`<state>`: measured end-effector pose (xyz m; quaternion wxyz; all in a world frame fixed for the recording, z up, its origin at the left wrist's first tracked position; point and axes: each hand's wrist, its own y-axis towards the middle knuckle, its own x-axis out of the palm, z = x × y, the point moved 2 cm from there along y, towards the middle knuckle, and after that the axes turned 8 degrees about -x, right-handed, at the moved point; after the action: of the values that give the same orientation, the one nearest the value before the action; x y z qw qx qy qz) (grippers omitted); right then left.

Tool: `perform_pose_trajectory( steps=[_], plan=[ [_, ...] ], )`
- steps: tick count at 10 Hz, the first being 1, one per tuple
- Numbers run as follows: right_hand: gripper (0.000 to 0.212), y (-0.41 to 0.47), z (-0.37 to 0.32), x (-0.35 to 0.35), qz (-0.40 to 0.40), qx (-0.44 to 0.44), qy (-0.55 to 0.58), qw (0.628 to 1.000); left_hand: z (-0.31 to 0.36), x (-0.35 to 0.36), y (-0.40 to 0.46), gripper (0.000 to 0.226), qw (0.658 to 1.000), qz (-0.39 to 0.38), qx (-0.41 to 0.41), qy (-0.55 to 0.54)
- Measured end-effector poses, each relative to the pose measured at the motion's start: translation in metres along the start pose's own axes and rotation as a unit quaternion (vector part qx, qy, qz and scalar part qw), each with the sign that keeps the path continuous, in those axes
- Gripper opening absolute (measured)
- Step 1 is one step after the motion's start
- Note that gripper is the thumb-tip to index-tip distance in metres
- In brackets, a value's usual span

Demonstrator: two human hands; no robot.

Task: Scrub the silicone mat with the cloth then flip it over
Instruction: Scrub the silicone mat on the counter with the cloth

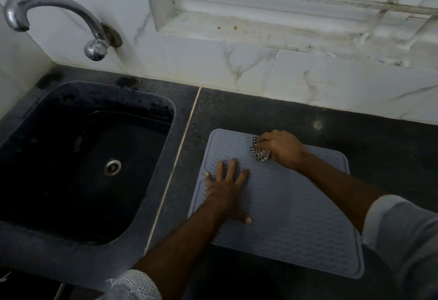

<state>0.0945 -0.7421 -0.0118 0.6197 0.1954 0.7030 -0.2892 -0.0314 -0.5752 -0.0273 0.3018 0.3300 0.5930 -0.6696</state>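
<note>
A grey ribbed silicone mat [294, 216] lies flat on the dark stone counter, right of the sink. My left hand [227, 188] presses flat on the mat's left part, fingers spread. At the mat's far edge my right hand [282, 148] is closed on a bunched black-and-white checked cloth [259, 152], which rests on the mat's surface. Most of the cloth is hidden under the hand.
A dark sink [166, 114] with a metal drain sits to the left, under a curved chrome tap [94, 48] on the wall. White marbled tiles and a stained window sill [260, 27] stand behind the counter [355, 129]. The counter's front edge lies just below the mat.
</note>
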Motion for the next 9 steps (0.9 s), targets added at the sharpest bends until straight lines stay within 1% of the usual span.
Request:
perform_pose_trajectory(
  steps=[1, 2, 3, 4, 5, 6, 7, 8, 9],
  plan=[
    [0.041, 0.018, -0.009, -0.007, 0.040, 0.019, 0.045, 0.998, 0.001, -0.001, 0.000, 0.129, 1.000, -0.008, 0.000, 0.002],
    [0.044, 0.043, -0.030, -0.004, 0.027, -0.003, 0.045, 0.999, 0.000, -0.003, -0.002, 0.128, 1.000, -0.017, 0.003, -0.001],
    [0.047, 0.043, -0.033, 0.003, 0.013, -0.019, 0.024, 0.999, -0.002, -0.003, -0.005, 0.127, 1.000, -0.015, 0.010, -0.013],
    [0.049, 0.018, -0.014, 0.008, 0.003, -0.020, 0.015, 1.000, -0.003, -0.002, -0.006, 0.127, 1.000, -0.010, 0.012, -0.015],
    [0.041, 0.010, -0.003, 0.006, -0.015, -0.004, -0.004, 1.000, -0.002, -0.002, -0.005, 0.127, 1.000, -0.012, 0.010, -0.015],
    [0.031, 0.032, -0.014, -0.006, 0.018, -0.003, 0.014, 1.000, -0.002, -0.001, -0.004, 0.128, 1.000, -0.014, 0.012, -0.021],
    [0.037, 0.064, -0.038, -0.016, 0.039, -0.028, 0.028, 0.998, -0.003, -0.001, -0.001, 0.129, 1.000, -0.016, 0.011, -0.023],
    [0.042, 0.076, -0.057, -0.010, -0.003, -0.049, -0.003, 0.999, -0.003, 0.000, -0.002, 0.129, 1.000, -0.018, 0.007, -0.023],
    [0.047, 0.053, -0.043, -0.004, -0.005, -0.048, 0.005, 0.999, -0.004, 0.002, -0.002, 0.129, 0.999, -0.013, 0.007, -0.034]
  ],
)
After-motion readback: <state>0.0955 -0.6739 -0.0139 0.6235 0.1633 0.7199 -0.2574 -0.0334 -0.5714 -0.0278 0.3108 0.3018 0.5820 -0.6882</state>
